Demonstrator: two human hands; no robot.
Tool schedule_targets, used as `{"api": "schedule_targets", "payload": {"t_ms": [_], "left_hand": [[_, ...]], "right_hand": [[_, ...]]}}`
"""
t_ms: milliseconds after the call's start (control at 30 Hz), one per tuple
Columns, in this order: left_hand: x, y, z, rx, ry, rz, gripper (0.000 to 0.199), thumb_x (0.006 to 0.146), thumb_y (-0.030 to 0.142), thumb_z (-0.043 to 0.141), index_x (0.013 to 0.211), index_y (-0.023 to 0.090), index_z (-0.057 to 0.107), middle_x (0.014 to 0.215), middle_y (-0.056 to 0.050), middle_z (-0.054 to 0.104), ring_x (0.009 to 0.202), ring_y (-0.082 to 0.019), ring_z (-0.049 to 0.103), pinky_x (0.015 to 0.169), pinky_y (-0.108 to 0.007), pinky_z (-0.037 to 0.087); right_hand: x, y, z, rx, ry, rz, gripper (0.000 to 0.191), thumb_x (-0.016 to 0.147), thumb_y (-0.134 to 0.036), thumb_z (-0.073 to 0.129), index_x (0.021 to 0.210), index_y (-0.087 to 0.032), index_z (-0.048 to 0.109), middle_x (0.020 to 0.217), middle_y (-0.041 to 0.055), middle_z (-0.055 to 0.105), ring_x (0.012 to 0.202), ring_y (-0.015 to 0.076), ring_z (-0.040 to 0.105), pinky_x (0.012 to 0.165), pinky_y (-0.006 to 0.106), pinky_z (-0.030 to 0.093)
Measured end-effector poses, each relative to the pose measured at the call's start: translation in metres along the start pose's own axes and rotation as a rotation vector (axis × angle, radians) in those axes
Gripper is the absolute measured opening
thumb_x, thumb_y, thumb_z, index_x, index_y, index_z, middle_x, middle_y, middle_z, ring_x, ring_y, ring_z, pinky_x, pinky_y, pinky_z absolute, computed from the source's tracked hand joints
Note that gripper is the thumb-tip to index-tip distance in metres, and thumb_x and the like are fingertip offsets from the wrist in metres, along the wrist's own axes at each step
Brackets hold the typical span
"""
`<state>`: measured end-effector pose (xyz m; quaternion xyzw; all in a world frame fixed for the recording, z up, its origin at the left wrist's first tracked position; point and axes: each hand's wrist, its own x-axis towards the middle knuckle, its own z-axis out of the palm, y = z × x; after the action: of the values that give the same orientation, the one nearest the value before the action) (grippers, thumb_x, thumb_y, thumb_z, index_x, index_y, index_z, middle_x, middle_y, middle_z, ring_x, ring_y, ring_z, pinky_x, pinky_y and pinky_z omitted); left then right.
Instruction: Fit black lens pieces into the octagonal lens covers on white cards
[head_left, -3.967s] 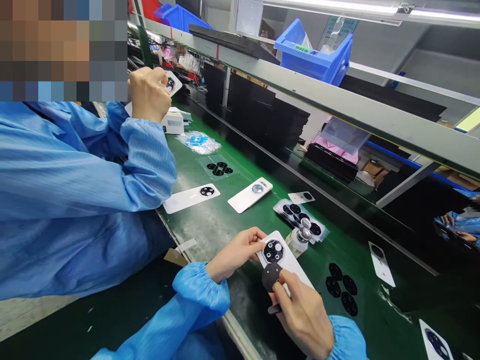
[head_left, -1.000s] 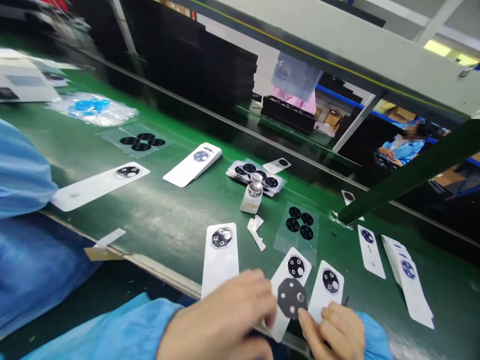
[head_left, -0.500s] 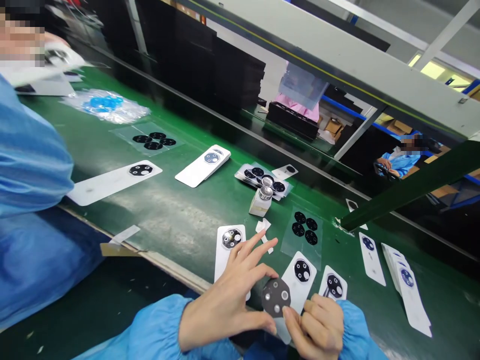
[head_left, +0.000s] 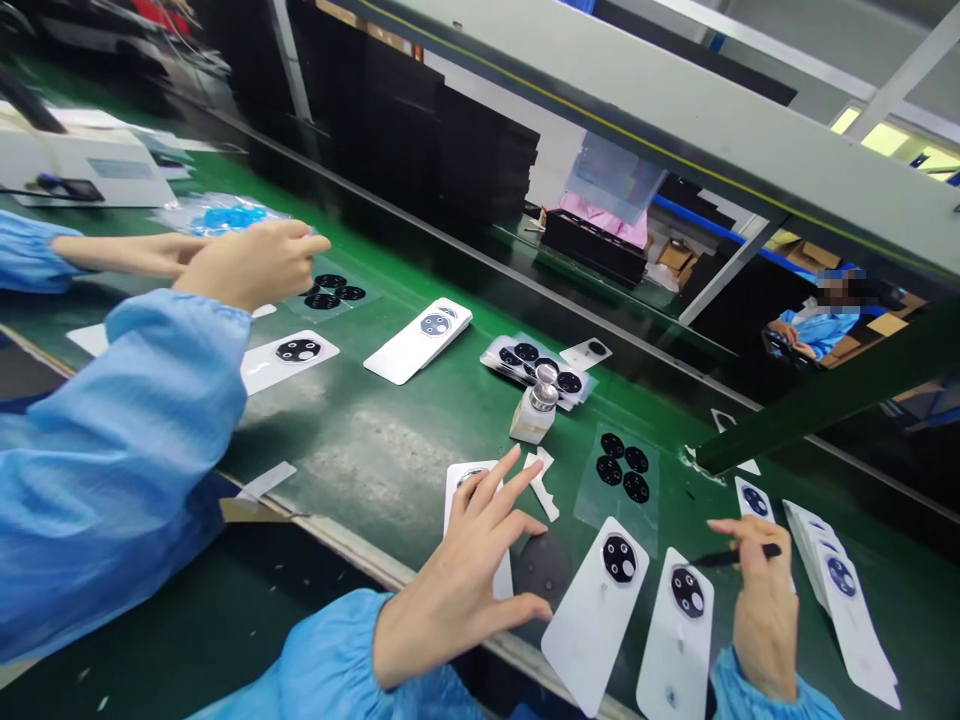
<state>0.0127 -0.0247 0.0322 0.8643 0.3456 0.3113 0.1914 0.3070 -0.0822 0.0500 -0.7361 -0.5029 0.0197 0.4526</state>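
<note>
My left hand (head_left: 457, 575) pinches a dark grey round disc (head_left: 543, 568) at its edges between thumb and index finger, the other fingers spread. Faint round marks show on the disc. At the right, my right hand (head_left: 765, 610) holds a slim black pointed tool (head_left: 731, 557), its kind unclear. The tool's tip points left, near the black camera circle on a white phone-shaped panel (head_left: 675, 650). A second such panel (head_left: 589, 630) lies between my hands, tilted. Behind my left hand a third panel (head_left: 457, 485) is partly hidden.
A clear sheet with black discs (head_left: 622, 467) lies ahead, beside a torn white strip (head_left: 544, 485) and a small white block with a metal-capped top (head_left: 532, 415). Stacked panels (head_left: 844, 600) are at right. A green post (head_left: 810, 400) crosses there. A co-worker's hands (head_left: 247, 262) reach in at left.
My right hand has left the disc and moved right, now with the black tool in its fingers. The disc looks darker. The co-worker's arms have reached over the bench at left.
</note>
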Motion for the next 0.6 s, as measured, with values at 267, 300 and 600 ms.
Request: {"api": "schedule_targets", "payload": {"t_ms": [267,300,600], "left_hand": [[-0.001,-0.007,-0.001,0.033,0.005,-0.025,0.037,0.076,0.043,0.069,0.1,0.018,0.057,0.148,-0.016,0.032,0.14,-0.037,0.015,0.104,-0.055,0.023],[-0.001,-0.007,-0.001,0.038,0.006,-0.028,0.036,0.076,0.043,0.068,0.1,0.018,0.057,0.148,-0.016,0.032,0.14,-0.037,0.015,0.104,-0.055,0.023],[-0.001,-0.013,-0.001,0.062,-0.003,-0.063,0.035,0.077,0.04,0.069,0.1,0.018,0.056,0.148,-0.016,0.032,0.14,-0.037,0.014,0.105,-0.057,0.02]], "right_hand": [[0.019,0.074,-0.022,0.041,-0.043,0.327,0.044,0.068,-0.054,0.069,0.09,-0.016,0.066,0.08,0.0067,0.07,0.074,0.0266,0.067,0.071,0.039,0.052],[0.019,0.082,-0.025,0.039,-0.072,0.352,0.044,0.066,-0.053,0.071,0.089,-0.016,0.067,0.081,0.0075,0.071,0.077,0.0286,0.068,0.073,0.039,0.053],[0.021,0.121,-0.042,-0.176,-0.267,0.298,0.041,0.062,-0.051,0.068,0.089,-0.02,0.072,0.075,0.0053,0.074,0.067,0.0268,0.07,0.058,0.033,0.055]]}}
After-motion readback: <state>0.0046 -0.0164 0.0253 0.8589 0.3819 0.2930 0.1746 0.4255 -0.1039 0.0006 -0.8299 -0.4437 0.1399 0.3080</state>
